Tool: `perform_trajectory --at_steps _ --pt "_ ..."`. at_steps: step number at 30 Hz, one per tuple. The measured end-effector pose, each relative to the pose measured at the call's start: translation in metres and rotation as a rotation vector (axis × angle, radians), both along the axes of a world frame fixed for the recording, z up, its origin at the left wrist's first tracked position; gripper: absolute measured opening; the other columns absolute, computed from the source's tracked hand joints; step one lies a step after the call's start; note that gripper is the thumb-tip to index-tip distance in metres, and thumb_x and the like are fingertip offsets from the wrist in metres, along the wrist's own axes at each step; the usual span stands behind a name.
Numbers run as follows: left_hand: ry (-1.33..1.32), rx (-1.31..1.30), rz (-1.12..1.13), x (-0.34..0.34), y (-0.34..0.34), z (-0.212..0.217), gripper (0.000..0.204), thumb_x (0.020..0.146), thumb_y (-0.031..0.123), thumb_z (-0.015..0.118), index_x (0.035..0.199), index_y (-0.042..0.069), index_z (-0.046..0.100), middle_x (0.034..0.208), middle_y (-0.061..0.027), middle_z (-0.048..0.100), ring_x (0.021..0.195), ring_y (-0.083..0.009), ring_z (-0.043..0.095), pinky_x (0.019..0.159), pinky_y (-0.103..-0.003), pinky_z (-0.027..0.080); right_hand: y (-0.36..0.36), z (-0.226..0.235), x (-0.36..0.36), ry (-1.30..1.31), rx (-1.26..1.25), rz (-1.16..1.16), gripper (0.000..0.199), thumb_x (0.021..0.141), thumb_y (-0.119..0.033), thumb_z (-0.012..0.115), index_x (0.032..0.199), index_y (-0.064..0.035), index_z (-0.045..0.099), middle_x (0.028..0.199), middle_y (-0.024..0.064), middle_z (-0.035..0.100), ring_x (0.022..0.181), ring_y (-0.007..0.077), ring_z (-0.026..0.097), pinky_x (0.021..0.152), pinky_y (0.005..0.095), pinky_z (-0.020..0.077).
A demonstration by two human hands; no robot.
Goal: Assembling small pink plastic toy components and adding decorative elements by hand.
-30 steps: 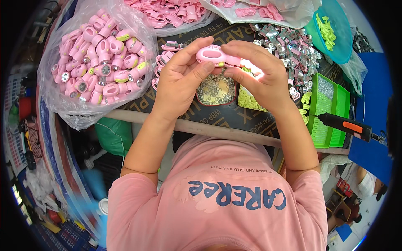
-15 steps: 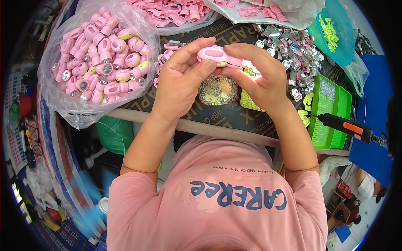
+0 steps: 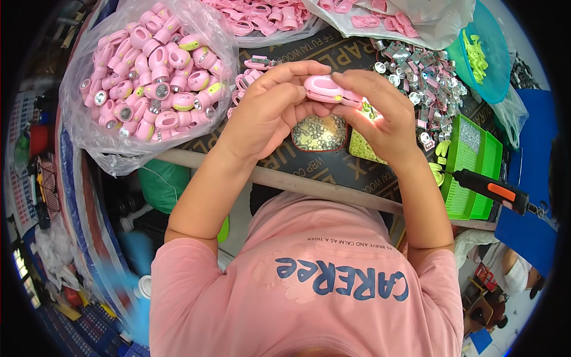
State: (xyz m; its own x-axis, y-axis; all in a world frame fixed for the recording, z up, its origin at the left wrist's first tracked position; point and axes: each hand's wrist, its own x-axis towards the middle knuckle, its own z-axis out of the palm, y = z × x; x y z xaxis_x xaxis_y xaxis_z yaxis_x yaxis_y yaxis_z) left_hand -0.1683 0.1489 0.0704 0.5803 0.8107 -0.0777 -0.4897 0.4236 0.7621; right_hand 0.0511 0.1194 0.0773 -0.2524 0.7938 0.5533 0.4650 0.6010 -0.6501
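Observation:
A pink toy flashlight [image 3: 324,89] with a yellow-green button is held between both hands above the table. My left hand [image 3: 267,110] curls its fingers round the rounded handle end. My right hand [image 3: 380,113] grips the other end between thumb and fingers, which partly hide it. A bright glow shows at that end, by my right thumb. Below the hands sit a container of small clear rings [image 3: 320,134] and a yellow-green container [image 3: 364,147] of small parts, partly covered by the right hand.
A clear bag of assembled pink flashlights [image 3: 157,77] stands left. Pink shells [image 3: 267,21] lie at the back. Right are a heap of silvery inner assemblies [image 3: 425,83], a teal bowl [image 3: 496,65], a green tray [image 3: 489,166] and a black-orange electric screwdriver [image 3: 491,187].
The flashlight has tilted slightly, its glowing end lower, and my left thumb has come off its front. The whole view has shifted a little.

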Motion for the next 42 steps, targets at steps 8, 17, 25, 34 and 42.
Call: perform_trajectory --at_steps 8,17,25,34,42 --pt "0.461 0.218 0.053 0.006 0.004 -0.008 0.037 0.099 0.004 0.051 0.135 0.000 0.058 0.117 -0.0102 0.069 0.106 -0.0173 0.066 0.085 -0.033 0.055 -0.006 0.013 0.005 -0.036 -0.011 -0.094 0.040 0.076 -0.005 0.082 0.115 -0.0036 0.072 0.106 0.0135 0.074 0.094 0.0301 0.072 0.081 0.0370 0.0578" --pt "1.330 1.606 0.014 0.011 -0.008 -0.023 0.004 0.072 0.009 0.064 0.074 0.007 0.066 0.081 -0.0071 0.060 0.087 -0.0253 0.059 0.074 -0.037 0.052 -0.016 0.022 0.017 -0.003 -0.162 -0.133 0.040 0.079 -0.006 0.082 0.117 -0.0027 0.072 0.117 0.0114 0.074 0.109 0.0256 0.070 0.096 0.0356 0.0530" --pt "1.111 1.282 0.161 0.009 -0.008 -0.022 0.009 0.077 0.004 0.069 0.085 0.006 0.071 0.087 -0.0085 0.064 0.084 -0.0287 0.060 0.075 -0.039 0.051 -0.024 0.022 0.022 0.028 -0.155 -0.177 0.037 0.079 -0.004 0.081 0.115 -0.0026 0.072 0.109 0.0142 0.073 0.100 0.0289 0.071 0.087 0.0365 0.0558" --pt "0.856 0.965 0.438 0.006 -0.014 -0.011 0.015 0.084 -0.002 0.069 0.098 0.003 0.068 0.094 -0.0102 0.068 0.083 -0.0258 0.065 0.074 -0.034 0.053 -0.030 0.024 0.018 0.015 -0.174 -0.184 0.038 0.079 -0.003 0.080 0.115 -0.0030 0.072 0.108 0.0148 0.074 0.099 0.0289 0.072 0.086 0.0359 0.0561" --pt "0.731 1.240 0.592 0.012 -0.011 -0.005 0.015 0.087 -0.001 0.073 0.100 0.002 0.068 0.093 -0.0120 0.068 0.083 -0.0282 0.066 0.075 -0.036 0.053 -0.032 0.027 0.007 0.060 -0.151 -0.163 0.039 0.078 -0.004 0.082 0.116 -0.0041 0.072 0.108 0.0142 0.074 0.099 0.0286 0.072 0.085 0.0357 0.0565"
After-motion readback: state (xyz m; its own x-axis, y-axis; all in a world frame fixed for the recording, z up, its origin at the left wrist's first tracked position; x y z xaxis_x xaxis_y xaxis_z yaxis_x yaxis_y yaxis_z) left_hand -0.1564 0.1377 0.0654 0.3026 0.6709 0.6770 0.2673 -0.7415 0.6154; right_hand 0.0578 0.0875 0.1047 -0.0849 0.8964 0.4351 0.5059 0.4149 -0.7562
